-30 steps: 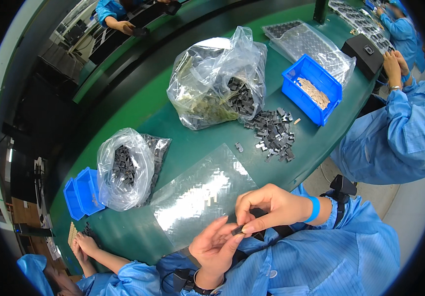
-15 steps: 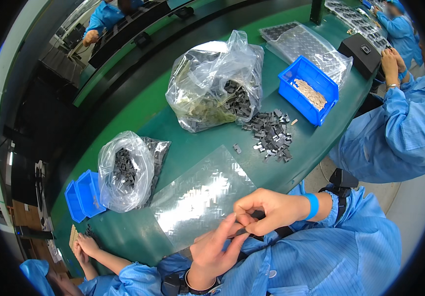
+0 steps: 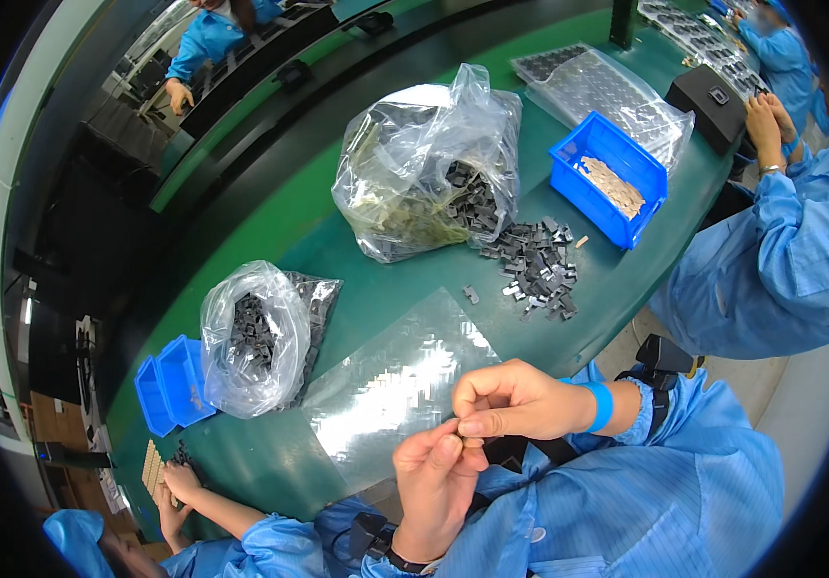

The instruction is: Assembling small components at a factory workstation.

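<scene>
Above the front edge of the green table, my left hand (image 3: 432, 482) and my right hand (image 3: 514, 403) meet with their fingertips pinched together. Whatever sits between the fingers is almost wholly covered; only a dark speck shows. Just beyond my hands lies a clear plastic sheet (image 3: 337, 405), shiny with reflected light. Past it, a loose pile of small dark grey clip-like parts (image 3: 542, 275) spills from a large clear bag (image 3: 386, 183). One single grey part (image 3: 471, 295) rests alone between sheet and pile.
A blue bin (image 3: 569, 154) with small beige strips stands far right, near clear trays (image 3: 617, 96) and a black box (image 3: 705, 104). Left are an open bag (image 3: 227, 376) of dark parts and blue bins (image 3: 172, 385). Co-workers' hands (image 3: 179, 486) work at both sides.
My hands have drawn closer, fingertip to fingertip. The dark piece seen between them before is now mostly covered. My left hand has turned, with its fingers more curled. The whole view has shifted slightly.
</scene>
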The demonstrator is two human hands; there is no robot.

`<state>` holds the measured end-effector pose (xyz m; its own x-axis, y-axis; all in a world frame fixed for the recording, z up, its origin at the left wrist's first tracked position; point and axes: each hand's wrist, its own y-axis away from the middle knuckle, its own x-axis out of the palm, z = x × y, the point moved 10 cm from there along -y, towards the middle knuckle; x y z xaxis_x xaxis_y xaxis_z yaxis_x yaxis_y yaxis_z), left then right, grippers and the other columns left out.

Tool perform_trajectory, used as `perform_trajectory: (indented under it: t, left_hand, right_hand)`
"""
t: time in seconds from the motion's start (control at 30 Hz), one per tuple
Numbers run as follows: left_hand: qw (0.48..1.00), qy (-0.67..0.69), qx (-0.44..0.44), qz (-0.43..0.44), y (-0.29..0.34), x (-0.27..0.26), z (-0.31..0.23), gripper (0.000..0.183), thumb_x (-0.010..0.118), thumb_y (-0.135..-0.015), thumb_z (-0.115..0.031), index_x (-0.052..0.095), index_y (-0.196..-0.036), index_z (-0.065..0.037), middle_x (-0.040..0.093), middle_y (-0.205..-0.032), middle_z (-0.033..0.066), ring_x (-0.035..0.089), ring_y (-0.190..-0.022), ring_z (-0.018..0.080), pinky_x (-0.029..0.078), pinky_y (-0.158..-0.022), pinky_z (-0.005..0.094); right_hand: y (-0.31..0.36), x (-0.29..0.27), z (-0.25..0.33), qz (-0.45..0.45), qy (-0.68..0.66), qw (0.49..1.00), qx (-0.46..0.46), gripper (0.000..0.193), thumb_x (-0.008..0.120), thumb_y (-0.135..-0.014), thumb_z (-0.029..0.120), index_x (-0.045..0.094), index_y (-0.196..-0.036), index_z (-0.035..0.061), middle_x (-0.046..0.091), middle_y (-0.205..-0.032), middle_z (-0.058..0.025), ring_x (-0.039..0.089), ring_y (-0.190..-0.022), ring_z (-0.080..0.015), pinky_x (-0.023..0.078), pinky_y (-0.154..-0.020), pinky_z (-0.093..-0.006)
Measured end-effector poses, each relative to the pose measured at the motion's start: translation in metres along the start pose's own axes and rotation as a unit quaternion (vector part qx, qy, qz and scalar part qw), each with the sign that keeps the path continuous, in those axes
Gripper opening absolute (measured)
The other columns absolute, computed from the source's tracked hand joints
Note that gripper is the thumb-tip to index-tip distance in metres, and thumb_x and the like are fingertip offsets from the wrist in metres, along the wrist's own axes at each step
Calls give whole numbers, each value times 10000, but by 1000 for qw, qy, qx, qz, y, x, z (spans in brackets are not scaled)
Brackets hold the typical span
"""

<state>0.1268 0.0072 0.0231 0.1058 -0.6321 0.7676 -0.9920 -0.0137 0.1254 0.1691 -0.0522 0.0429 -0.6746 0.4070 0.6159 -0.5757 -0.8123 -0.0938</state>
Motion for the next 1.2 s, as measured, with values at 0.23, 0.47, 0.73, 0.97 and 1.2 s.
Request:
perform_trajectory:
  t: [0.23,0.47,0.73,0.97,1.2]
  left_hand:
    - [958,237,-152,-55,7,0,33,175,515,-893,-129,599,-989,-10,626,-847,71,598,-709,102,519,-643,211]
    - [945,262,-184,-71,11,2,42,200,485,-913,-174,582,-963,-6,624,-828,53,590,-682,86,524,-624,200]
    - [963,207,-102,-138,3,-22,13,150,483,-906,-109,569,-969,-3,620,-857,116,611,-738,132,533,-642,209]
    - [799,-301,490,-175,37,-15,-178,122,537,-843,-20,526,-964,-29,530,-1051,196,564,-851,205,492,-737,282]
    - [585,-709,307,-245,-7,-64,-222,463,619,-791,-46,485,-1233,-27,461,-1270,138,447,-1166,241,430,-882,354]
  right_hand:
    - [-1,-1,39,-31,386,905,-175,220,618,-829,187,470,-754,42,495,-683,-37,497,-624,-152,393,-567,-265]
    - [-2,-2,38,21,387,913,-124,222,652,-793,169,480,-744,38,476,-625,-31,473,-530,-121,373,-460,-257]
    - [12,-15,57,-83,415,892,-157,134,694,-726,75,577,-763,22,550,-689,-43,510,-549,-114,389,-476,-242]
    - [38,34,36,63,645,710,-276,189,671,-712,185,567,-787,47,562,-823,-65,526,-696,-190,406,-613,-298]
    - [34,47,-16,99,748,604,-257,173,541,-693,135,576,-836,44,571,-920,-64,531,-857,-180,420,-701,-288]
